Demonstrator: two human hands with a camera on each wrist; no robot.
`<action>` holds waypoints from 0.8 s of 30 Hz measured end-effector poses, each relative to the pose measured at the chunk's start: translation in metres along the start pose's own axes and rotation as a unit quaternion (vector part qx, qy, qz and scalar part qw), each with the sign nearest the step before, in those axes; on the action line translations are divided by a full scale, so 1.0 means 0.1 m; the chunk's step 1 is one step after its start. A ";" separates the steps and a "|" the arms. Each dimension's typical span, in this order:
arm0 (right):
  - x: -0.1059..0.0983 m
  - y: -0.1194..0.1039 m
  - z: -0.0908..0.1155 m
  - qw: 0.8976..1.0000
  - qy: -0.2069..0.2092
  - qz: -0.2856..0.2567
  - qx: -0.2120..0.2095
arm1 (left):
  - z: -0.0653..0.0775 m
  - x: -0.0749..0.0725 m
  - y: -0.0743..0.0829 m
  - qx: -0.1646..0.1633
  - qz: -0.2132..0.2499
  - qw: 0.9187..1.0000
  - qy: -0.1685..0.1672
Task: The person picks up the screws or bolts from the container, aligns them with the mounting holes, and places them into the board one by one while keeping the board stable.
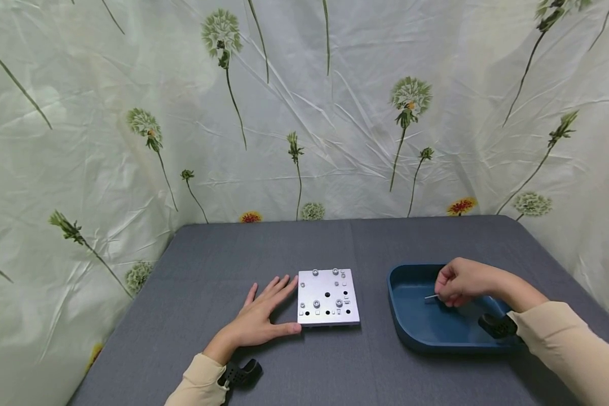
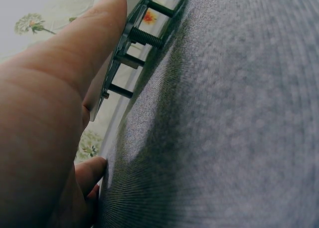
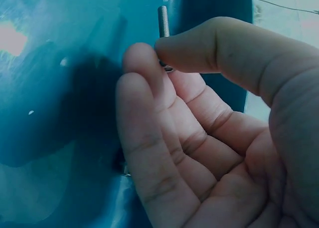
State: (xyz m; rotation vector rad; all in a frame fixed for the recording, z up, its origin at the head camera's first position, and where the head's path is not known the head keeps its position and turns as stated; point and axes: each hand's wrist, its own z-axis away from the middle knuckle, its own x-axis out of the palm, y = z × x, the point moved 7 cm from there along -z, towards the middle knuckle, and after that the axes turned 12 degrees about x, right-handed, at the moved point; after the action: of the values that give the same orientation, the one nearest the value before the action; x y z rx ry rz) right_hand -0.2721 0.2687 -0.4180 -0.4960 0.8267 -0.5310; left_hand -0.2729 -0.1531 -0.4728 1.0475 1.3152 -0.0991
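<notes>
A square silver metal plate (image 1: 312, 290) with bolts and holes lies at mid-table. Beside its left edge, my left hand (image 1: 256, 321) is spread flat, with fingertips and thumb right at the edge. Several threaded bolts (image 2: 147, 37) stick out beneath the plate in the left wrist view. My right hand (image 1: 459, 282) is inside the blue bin (image 1: 397, 324), pinching a thin threaded bolt (image 3: 163, 21) between thumb and fingers. Its shaft points out past the fingertips, and part of its head shows below the thumb.
The bin stands on the right of the grey cloth-covered table (image 1: 264, 248). Under the right fingers, a small dark shiny piece (image 3: 122, 168) in the bin is mostly hidden. A flowered curtain (image 1: 284, 113) hangs behind the table's far edge.
</notes>
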 end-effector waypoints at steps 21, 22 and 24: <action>-0.06 -0.21 -0.01 0.996 -0.036 -0.061 -0.045 | 0.01 -0.01 0.00 0.001 0.001 1.000 0.000; -0.06 -0.22 -0.01 0.996 -0.040 -0.064 -0.048 | 0.01 -0.01 0.01 0.001 0.001 1.000 -0.001; -0.04 -0.25 -0.02 0.995 -0.046 -0.068 -0.054 | 0.01 -0.01 0.00 0.002 0.002 1.000 -0.001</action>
State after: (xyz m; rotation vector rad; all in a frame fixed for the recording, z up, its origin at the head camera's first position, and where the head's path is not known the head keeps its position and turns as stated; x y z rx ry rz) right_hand -0.2822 0.2519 -0.4014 -0.6740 0.7397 -0.5871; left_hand -0.2722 -0.1536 -0.4722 1.0522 1.3110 -0.1007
